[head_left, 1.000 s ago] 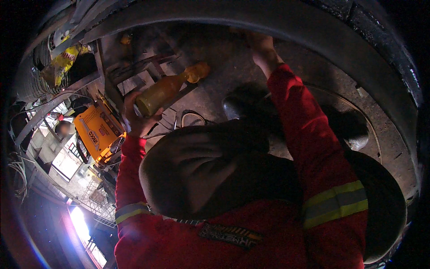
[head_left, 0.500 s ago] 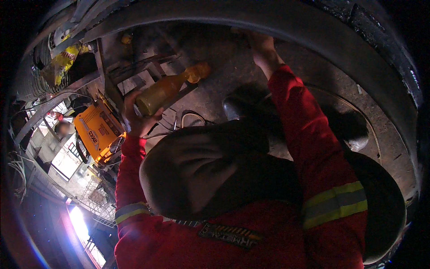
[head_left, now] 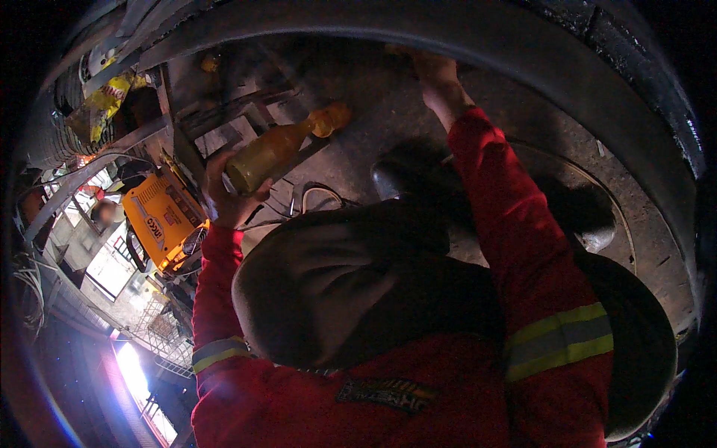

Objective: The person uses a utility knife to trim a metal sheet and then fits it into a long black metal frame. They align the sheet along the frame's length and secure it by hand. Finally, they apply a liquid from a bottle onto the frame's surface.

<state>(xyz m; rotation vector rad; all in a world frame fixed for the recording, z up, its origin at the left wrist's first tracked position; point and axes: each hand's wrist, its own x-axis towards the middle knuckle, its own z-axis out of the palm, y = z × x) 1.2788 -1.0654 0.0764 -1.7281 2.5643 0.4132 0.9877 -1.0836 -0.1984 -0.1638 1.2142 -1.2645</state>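
Note:
My left hand is closed around the base of a yellowish, see-through bottle with an orange top. The bottle lies tilted, its neck pointing to the far right. Up at the far middle, my right hand reaches to the underside of a dark curved beam. Its fingers are lost in shadow and partly behind the beam's edge, near a small yellowish patch, so I cannot make out what they touch. Both arms are in red sleeves with reflective bands.
An orange welding machine stands left of my left hand. Beyond the bottle is a metal frame, with a yellow wrapper at far left. A cable curves over the floor on the right. Another person is visible far left.

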